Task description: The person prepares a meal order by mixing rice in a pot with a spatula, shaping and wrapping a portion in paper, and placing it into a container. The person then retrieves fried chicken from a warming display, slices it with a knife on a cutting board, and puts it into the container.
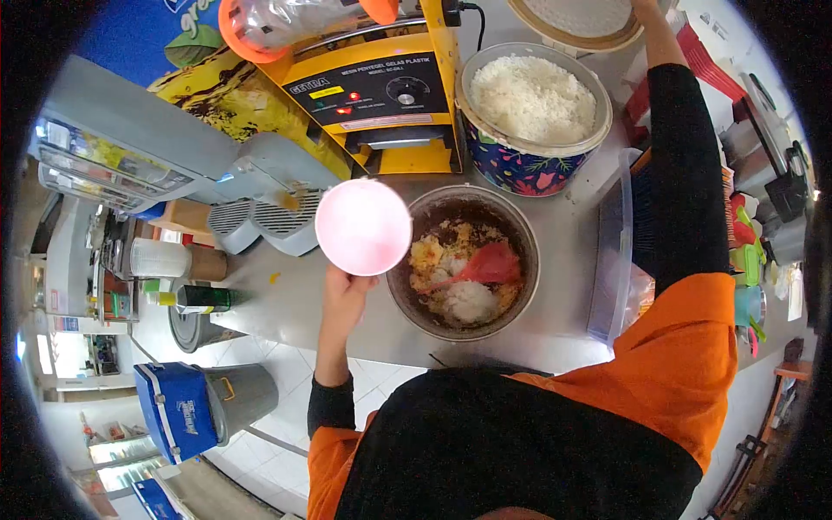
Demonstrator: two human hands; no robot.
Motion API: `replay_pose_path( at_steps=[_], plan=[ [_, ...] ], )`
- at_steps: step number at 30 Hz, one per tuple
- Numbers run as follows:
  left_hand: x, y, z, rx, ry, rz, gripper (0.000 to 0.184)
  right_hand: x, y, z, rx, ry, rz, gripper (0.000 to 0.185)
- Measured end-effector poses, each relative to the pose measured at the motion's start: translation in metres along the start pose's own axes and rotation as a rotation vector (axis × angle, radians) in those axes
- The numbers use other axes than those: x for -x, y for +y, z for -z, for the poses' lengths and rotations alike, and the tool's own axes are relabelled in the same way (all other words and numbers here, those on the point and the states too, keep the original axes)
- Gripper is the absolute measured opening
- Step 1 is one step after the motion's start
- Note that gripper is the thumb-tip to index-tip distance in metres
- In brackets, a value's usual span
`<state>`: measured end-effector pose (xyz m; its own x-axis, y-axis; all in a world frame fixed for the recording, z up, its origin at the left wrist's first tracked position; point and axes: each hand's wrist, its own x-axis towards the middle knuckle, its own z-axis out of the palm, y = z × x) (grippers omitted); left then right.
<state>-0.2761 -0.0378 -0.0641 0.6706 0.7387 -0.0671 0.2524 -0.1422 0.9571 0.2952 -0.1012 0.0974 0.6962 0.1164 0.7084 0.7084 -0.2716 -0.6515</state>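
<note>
My left hand [348, 293] is closed round the lower side of a pink bowl [364, 227], held up just left of the metal pot. Inside the pot [530, 286] lie a red spatula [494, 263], white rice [469, 302] and yellowish-brown food. Behind it stands a flower-patterned container [530, 169] filled with white rice [533, 100]. My right arm reaches to the top right, where my right hand [646, 7] is at the frame's edge beside a round lid [576, 22]; its fingers are mostly cut off from view.
A yellow and black cup-sealing machine [373, 91] stands behind the bowl. Left of it is a grey dispenser with drip trays [277, 217]. A clear plastic bin [612, 251] sits right of the pot. A dark green bottle [204, 299] stands at the left.
</note>
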Motion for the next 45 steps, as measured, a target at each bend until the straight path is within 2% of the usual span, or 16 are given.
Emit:
replay_pose_path(
  at_steps=[1,4,8,12,16,22,24,26,27,28,30,33,35,38,40,45],
  plan=[
    [0.002,0.004,0.002,0.221,0.004,-0.007,0.018,-0.001,0.005,-0.004,0.045,-0.023,-0.03,0.064],
    [-0.002,0.008,0.004,0.155,0.094,-0.032,0.028,0.053,-0.016,0.0,0.386,0.215,0.18,0.05],
    [-0.024,0.055,-0.012,0.186,0.073,-0.144,0.039,0.147,-0.028,0.023,0.31,0.206,0.699,0.034],
    [-0.068,0.113,-0.058,0.241,0.059,-0.397,0.044,0.231,-0.042,0.043,0.179,0.11,0.375,0.04],
    [-0.111,0.186,-0.136,0.639,-0.349,-0.514,0.057,0.283,-0.054,0.062,0.409,-0.157,0.336,0.044],
    [-0.194,0.153,-0.278,0.443,-0.34,-0.885,0.08,0.326,-0.037,0.087,0.158,-0.224,0.137,0.039],
    [-0.205,0.143,-0.284,0.457,-0.479,-0.697,0.083,0.341,-0.035,0.105,0.074,-0.312,-0.011,0.035],
    [-0.205,0.137,-0.259,-0.114,-0.355,-0.665,0.084,0.364,-0.034,0.122,-0.109,-0.445,-0.32,0.034],
    [-0.214,0.128,-0.255,-0.297,-0.282,-0.816,0.084,0.38,-0.028,0.127,-0.138,-0.521,-0.444,0.037],
    [-0.212,0.124,-0.249,-0.104,-0.293,-0.84,0.072,0.394,-0.032,0.132,-0.168,-0.603,-0.597,0.043],
    [-0.194,0.118,-0.222,-0.178,0.089,-1.34,0.047,0.417,-0.048,0.144,-0.231,-0.76,-0.901,0.055],
    [-0.099,0.079,-0.146,-0.503,-0.241,-0.819,0.011,0.447,-0.084,0.147,-0.305,-0.908,-1.087,0.066],
    [-0.065,0.027,-0.108,-0.978,-0.532,-0.483,0.022,0.502,-0.067,0.134,-0.474,-0.959,-1.114,0.072],
    [-0.053,-0.038,-0.072,-1.242,-0.914,-0.205,0.024,0.521,-0.073,0.126,-0.566,-0.866,-1.176,0.058],
    [-0.046,-0.049,-0.071,-1.297,-0.895,-0.251,0.023,0.509,-0.093,0.129,-0.637,-0.749,-1.304,0.066],
    [-0.027,-0.004,-0.072,-1.027,-0.77,-0.421,0.02,0.504,-0.12,0.166,-0.351,-0.753,-0.773,0.076]
  ],
)
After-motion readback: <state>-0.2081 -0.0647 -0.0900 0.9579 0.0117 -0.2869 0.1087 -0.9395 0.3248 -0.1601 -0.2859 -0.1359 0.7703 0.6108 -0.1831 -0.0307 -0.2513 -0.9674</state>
